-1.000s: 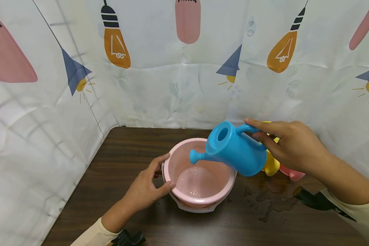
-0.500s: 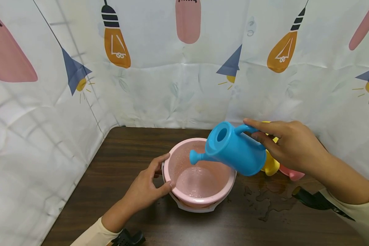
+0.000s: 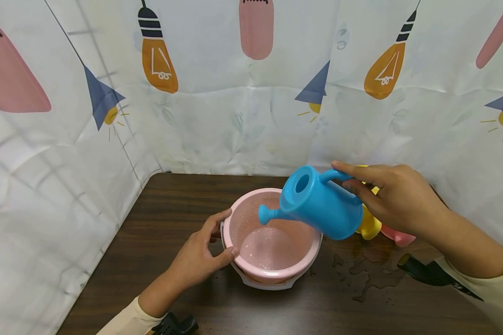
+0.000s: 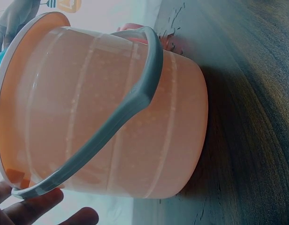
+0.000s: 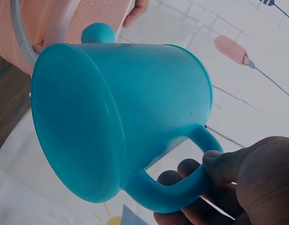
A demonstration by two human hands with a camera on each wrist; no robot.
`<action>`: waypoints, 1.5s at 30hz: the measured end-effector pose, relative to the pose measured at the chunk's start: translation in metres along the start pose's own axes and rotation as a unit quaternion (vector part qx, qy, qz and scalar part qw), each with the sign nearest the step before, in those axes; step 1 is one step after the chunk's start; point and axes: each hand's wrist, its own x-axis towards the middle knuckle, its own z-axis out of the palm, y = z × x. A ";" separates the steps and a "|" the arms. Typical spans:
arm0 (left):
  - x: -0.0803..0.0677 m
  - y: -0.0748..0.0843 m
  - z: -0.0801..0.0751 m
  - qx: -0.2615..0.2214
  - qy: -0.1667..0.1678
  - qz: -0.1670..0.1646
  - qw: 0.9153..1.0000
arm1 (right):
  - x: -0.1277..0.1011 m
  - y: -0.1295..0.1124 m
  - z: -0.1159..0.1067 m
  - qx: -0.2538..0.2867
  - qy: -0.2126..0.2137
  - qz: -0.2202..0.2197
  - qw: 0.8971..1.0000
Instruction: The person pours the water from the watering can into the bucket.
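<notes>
My right hand (image 3: 398, 195) grips the handle of a blue toy watering can (image 3: 324, 204), holding it tilted with its spout over the mouth of a pink bucket (image 3: 272, 274). Thumb and fingers wrap the can's handle in the right wrist view (image 5: 182, 187). The bucket stands upright on the table, with droplets on its inner wall and a little water at the bottom. My left hand (image 3: 197, 256) holds the bucket's left rim, thumb over the front edge and fingers behind. A grey carry handle (image 4: 135, 98) hangs down the bucket's outside in the left wrist view.
Behind the right hand sit a yellow object (image 3: 370, 225) and a pink one (image 3: 400, 236), both partly hidden. Water is spilled (image 3: 364, 279) on the dark wooden table (image 3: 184, 195) right of the bucket. A printed white cloth (image 3: 218, 125) hangs behind and to the left.
The watering can and right hand shift very slightly left, then hold still. The glints on the water in the bucket differ. The left hand and bucket stay in place.
</notes>
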 end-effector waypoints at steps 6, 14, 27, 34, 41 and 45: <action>0.000 0.000 0.000 -0.001 0.000 0.001 1.000 | 0.001 0.000 0.001 0.002 0.004 -0.004 1.000; -0.001 0.000 0.000 -0.007 0.001 0.005 1.000 | 0.003 -0.001 0.004 0.005 0.017 -0.013 1.000; 0.000 0.000 0.000 -0.010 0.000 0.005 1.000 | 0.006 -0.004 0.006 0.012 0.030 -0.028 0.999; 0.000 -0.001 0.000 -0.006 0.001 0.006 1.000 | 0.008 -0.006 0.007 0.006 0.035 -0.028 0.999; 0.000 0.000 0.001 -0.009 0.001 0.004 1.000 | 0.011 -0.008 0.009 0.010 0.038 -0.045 0.998; 0.000 0.000 0.001 -0.011 0.001 0.007 1.000 | 0.014 -0.009 0.010 0.014 0.037 -0.051 0.998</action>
